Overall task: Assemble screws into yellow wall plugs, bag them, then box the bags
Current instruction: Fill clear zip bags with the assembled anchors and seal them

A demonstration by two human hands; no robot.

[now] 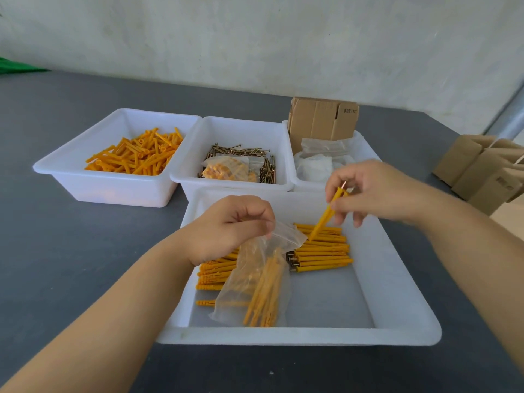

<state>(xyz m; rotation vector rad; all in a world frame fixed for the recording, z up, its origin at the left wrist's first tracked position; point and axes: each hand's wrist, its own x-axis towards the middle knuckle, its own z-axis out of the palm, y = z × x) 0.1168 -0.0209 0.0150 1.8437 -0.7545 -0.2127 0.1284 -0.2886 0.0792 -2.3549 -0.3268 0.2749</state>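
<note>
Head view: a clear plastic bag (255, 282) is pinched at its mouth by the curled fingers and thumb of the left hand (226, 225), and it hangs down from them into the near white tray (397, 293). A bundle of yellow wall plugs with screws is seen inside the bag, below the left fingertips. One assembled plug (326, 215), with a screw head showing at its upper end, is gripped between the thumb and fingers of the right hand (377, 191); it is held tilted, its lower tip pointing down toward the bag's open mouth, just beside it. Under and between the two hands, loose assembled plugs (323, 251) are laid in rows on the tray floor, some hidden behind the bag. Beyond the fingers, a bin of screws (266, 163) is set, with a filled bag (229, 168) lying on top of them. To the left of that, a bin of bare yellow plugs (139, 154) is placed; to the right, a bin with empty bags (320, 157) and a folded cardboard box (320, 120). Further cardboard boxes (482, 171) are stacked on the grey table (71, 251), well apart to the right.
</note>
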